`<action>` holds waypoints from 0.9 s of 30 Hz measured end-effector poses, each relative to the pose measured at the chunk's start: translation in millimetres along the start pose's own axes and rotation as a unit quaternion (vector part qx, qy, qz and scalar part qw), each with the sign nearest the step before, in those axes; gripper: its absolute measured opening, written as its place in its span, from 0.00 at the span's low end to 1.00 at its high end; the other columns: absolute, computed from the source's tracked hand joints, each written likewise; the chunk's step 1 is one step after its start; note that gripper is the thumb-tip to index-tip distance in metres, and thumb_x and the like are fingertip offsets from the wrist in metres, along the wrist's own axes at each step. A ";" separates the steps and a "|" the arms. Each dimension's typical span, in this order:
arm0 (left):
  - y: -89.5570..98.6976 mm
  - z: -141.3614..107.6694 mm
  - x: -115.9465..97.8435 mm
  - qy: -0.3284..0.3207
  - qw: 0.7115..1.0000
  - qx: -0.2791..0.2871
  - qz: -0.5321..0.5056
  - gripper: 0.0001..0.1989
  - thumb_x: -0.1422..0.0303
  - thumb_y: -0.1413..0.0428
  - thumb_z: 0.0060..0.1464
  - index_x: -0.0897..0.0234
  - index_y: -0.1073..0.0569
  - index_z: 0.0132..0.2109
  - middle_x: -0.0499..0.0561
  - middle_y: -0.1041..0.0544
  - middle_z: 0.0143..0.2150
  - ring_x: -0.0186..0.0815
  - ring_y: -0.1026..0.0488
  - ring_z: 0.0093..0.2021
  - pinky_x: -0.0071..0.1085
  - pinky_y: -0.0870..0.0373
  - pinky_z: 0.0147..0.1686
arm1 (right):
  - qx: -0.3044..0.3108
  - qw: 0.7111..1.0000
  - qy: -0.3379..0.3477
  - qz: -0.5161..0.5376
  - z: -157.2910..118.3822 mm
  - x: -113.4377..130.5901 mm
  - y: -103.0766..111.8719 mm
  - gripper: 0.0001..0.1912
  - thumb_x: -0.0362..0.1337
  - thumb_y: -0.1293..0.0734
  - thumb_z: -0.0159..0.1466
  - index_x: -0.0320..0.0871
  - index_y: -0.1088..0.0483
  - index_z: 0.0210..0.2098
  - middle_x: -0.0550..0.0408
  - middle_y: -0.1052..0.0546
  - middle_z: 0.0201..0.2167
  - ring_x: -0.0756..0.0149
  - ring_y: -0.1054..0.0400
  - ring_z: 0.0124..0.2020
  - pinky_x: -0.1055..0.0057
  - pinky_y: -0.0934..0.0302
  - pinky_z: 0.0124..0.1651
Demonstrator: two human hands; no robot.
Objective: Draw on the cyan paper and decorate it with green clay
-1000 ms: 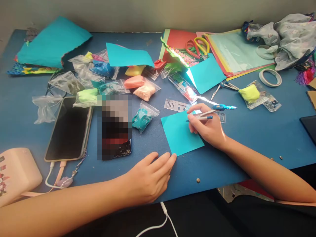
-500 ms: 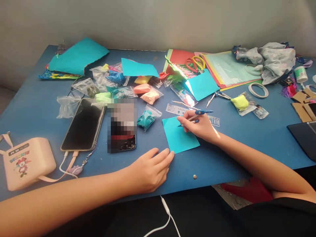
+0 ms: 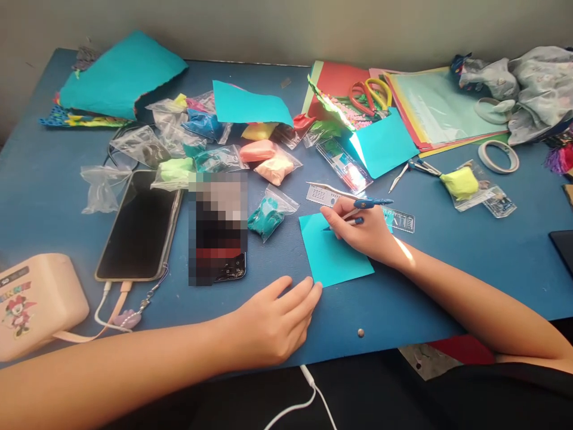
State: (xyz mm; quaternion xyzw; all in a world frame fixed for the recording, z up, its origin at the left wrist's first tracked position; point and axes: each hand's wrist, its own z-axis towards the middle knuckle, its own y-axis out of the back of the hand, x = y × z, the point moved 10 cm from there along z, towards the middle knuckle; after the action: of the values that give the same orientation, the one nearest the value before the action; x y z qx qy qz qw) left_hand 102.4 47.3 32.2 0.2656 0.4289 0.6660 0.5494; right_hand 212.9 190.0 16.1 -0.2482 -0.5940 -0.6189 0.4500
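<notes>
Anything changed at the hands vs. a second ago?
Right hand slid left over the turquoise square, bringing the drawing tool in its grip with it; more of the clear ruler now shows to the hand's right. The camera view shifted a little too. Nothing taken up or let go. Unchanged: left hand at the square's near corner, bagged teal clay left of it.

A plain, greyish wall (image 3: 250,30) runs along the far edge of a blue table (image 3: 403,310). Soft, uneven light falls across the wall. Near the table's front edge sits a small, round metal stud (image 3: 360,332).
</notes>
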 end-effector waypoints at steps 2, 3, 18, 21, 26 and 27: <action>0.5 -0.4 -0.1 0.002 1.000 -0.002 -0.006 0.11 0.77 0.49 0.59 0.71 0.21 0.37 0.60 0.19 0.48 0.44 0.25 0.50 0.38 0.29 0.41 | -0.003 1.000 0.006 -0.005 -0.4 0.8 0.4 0.27 0.55 0.38 0.66 0.44 0.43 0.19 0.62 0.37 0.14 0.76 0.46 0.16 0.74 0.49 0.20; 0.8 -0.6 -0.2 0.005 1.000 -0.001 -0.009 0.11 0.77 0.49 0.59 0.71 0.21 0.37 0.59 0.19 0.48 0.44 0.25 0.50 0.38 0.29 0.42 | -0.002 1.000 0.009 -0.006 -0.7 1.3 0.0 0.27 0.55 0.38 0.67 0.44 0.42 0.20 0.62 0.37 0.14 0.76 0.46 0.16 0.74 0.49 0.20; -5.7 -3.6 4.5 0.052 0.996 0.066 -0.024 0.17 0.73 0.52 0.63 0.75 0.26 0.55 0.60 0.23 0.56 0.48 0.29 0.58 0.41 0.34 0.53 | 0.047 0.998 0.022 -0.028 -3.1 5.2 -5.8 0.22 0.44 0.37 0.70 0.43 0.42 0.21 0.62 0.36 0.17 0.76 0.43 0.19 0.75 0.47 0.23; -6.7 -4.8 2.9 0.049 0.995 0.082 -0.019 0.18 0.73 0.52 0.63 0.74 0.26 0.56 0.61 0.24 0.57 0.49 0.30 0.59 0.41 0.34 0.53 | 0.042 0.998 0.029 -0.023 -2.5 6.2 -4.7 0.20 0.40 0.36 0.69 0.43 0.41 0.22 0.63 0.36 0.17 0.76 0.44 0.18 0.75 0.48 0.23; -4.0 -4.5 3.0 0.052 0.994 0.090 -0.026 0.18 0.74 0.52 0.62 0.75 0.27 0.56 0.61 0.24 0.57 0.49 0.31 0.60 0.41 0.34 0.53 | 0.051 0.997 0.057 0.002 -2.1 12.8 -5.4 0.19 0.34 0.34 0.67 0.43 0.42 0.21 0.65 0.39 0.16 0.79 0.47 0.17 0.77 0.50 0.22; -3.0 -4.0 3.2 0.053 0.995 0.085 -0.030 0.17 0.75 0.51 0.62 0.75 0.26 0.55 0.61 0.24 0.57 0.49 0.31 0.60 0.41 0.34 0.53 | 0.053 0.997 0.057 0.006 -2.0 13.3 -5.5 0.19 0.33 0.34 0.67 0.43 0.42 0.21 0.65 0.39 0.16 0.79 0.47 0.17 0.77 0.50 0.22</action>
State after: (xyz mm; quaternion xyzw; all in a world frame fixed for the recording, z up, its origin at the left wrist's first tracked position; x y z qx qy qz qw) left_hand 99.7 49.3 27.3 0.2630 0.5203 0.6232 0.5212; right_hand 202.5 184.0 24.2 -0.1915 -0.5978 -0.5972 0.4993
